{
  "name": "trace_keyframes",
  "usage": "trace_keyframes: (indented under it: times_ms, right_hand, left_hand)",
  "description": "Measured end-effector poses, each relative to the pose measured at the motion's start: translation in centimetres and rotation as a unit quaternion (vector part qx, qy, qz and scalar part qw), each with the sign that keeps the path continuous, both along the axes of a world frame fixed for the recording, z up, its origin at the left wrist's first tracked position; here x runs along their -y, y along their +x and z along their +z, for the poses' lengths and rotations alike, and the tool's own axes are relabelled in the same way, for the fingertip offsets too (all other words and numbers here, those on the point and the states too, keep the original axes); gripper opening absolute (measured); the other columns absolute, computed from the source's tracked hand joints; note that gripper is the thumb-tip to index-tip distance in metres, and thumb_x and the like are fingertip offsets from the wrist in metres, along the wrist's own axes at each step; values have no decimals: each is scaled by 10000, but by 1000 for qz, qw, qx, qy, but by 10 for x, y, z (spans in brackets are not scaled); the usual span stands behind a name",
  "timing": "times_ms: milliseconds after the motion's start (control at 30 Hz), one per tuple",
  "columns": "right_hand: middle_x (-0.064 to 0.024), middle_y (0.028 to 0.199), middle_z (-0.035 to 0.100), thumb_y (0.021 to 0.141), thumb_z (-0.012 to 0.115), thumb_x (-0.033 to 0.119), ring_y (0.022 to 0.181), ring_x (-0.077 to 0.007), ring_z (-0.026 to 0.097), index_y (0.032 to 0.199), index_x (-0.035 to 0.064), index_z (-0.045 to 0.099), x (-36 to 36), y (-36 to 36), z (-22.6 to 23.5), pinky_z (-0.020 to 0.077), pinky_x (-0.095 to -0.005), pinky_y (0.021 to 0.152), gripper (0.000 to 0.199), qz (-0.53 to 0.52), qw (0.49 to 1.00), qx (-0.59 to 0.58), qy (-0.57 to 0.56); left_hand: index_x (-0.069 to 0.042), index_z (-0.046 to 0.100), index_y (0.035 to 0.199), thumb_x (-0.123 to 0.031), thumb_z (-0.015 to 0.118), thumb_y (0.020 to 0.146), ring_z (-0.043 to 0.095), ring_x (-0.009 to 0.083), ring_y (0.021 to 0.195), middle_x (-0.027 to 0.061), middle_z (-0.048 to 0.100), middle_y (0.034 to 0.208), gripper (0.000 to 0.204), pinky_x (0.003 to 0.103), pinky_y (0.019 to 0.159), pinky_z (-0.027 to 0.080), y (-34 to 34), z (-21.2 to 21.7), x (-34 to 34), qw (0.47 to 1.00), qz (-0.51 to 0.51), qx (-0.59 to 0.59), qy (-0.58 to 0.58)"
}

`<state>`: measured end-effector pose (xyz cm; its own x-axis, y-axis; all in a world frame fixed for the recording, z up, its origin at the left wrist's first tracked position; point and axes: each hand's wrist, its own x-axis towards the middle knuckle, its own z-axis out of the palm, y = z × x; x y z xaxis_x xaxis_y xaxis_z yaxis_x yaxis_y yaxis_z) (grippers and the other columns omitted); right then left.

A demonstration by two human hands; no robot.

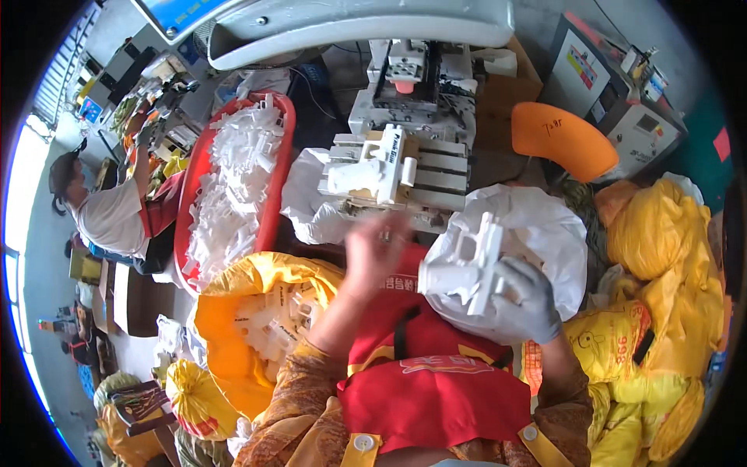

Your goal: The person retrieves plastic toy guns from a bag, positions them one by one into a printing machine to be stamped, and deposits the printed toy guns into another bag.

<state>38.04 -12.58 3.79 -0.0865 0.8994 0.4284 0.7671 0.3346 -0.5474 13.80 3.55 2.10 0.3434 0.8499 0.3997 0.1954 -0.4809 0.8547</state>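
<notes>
Right hand (pixel 526 300), in a grey glove: grip clenched on a white plastic part (pixel 467 268), an angular moulded piece with projecting arms, held above the lap and in front of a white bag (pixel 545 233) — the part touches only the glove.

Left hand (pixel 373 253), bare: raised and motion-blurred, fingers loosely spread, nothing in its grip — released. It sits just below the white fixture (pixel 397 175) of the machine, where another white part lies on slatted rails.

Surroundings: a yellow sack (pixel 226 311) holding white parts stands open at the person's left, beside a red basket (pixel 274 202) heaped with similar parts. A red apron (pixel 436 381) covers the lap. Yellow bags (pixel 661 265) are piled at the right. Another person (pixel 109 210) works at far left.
</notes>
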Motion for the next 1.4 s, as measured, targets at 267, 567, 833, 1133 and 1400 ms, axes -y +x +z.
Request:
trace_keyframes:
  times_ms: [267,567,833,1133,1400]
  right_hand:
    - [-40,1058,555,771,578,-36,877,-76,514,1219,-3,529,-62,-7,14,445,-203,722,452,-117,913,-388,-55]
    - [-153,1030,597,773,652,207,919,-279,592,1161,54,579,-179,-62,35,472,-353,819,423,22,1000,13,13]
    - [-132,1113,563,718,620,208,926,-324,573,1143,55,591,-218,-68,47,453,-422,839,452,105,957,267,-29]
    - [-132,1005,622,839,589,146,895,-263,613,1059,16,618,-140,-9,14,485,-341,801,256,105,989,-43,91]
    - [-67,1101,619,903,444,224,1000,-219,573,1168,80,585,-90,132,-166,443,-324,859,332,-69,825,197,-525]
  left_hand:
    - [-32,618,734,-158,559,851,557,320,660,127,588,697,182,394,632,453,-18,31,-103,925,182,-173,287]
    - [-4,643,801,-171,539,878,533,174,590,137,566,638,211,297,588,412,-144,35,-59,927,360,-54,90]
    - [24,638,766,-164,518,914,415,43,542,-34,505,597,268,221,495,336,-244,-11,52,908,416,-7,-38]
    - [11,661,851,-224,508,919,616,221,711,120,661,803,288,329,677,484,-311,-31,98,821,441,-359,56]
    - [49,634,848,-78,555,855,611,264,738,154,642,824,150,339,693,484,-252,-54,49,897,342,-272,65]
